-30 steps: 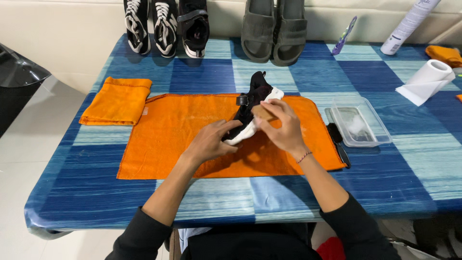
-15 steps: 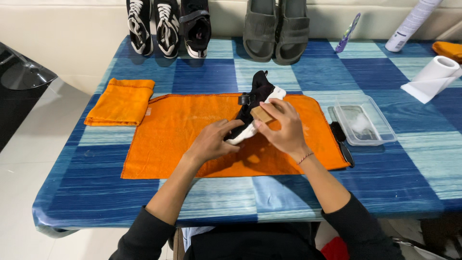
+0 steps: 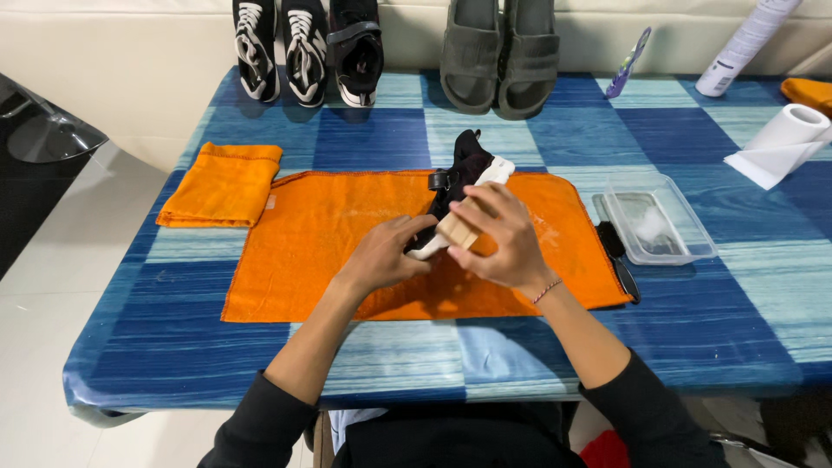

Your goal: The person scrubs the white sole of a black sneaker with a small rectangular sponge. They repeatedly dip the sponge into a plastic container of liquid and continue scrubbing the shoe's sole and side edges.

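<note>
Carefully, with my left hand grasping the black shoe and my right hand clenched on the wooden brush, a slip could flick dirt past the orange towel beneath them.

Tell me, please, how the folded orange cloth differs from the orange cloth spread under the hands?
The folded orange cloth is a small, thick bundle; the spread orange cloth lies flat and covers far more table. The folded one lies bare at the left; the spread one bears the black-and-white shoe and both hands. Both share one orange colour.
</note>
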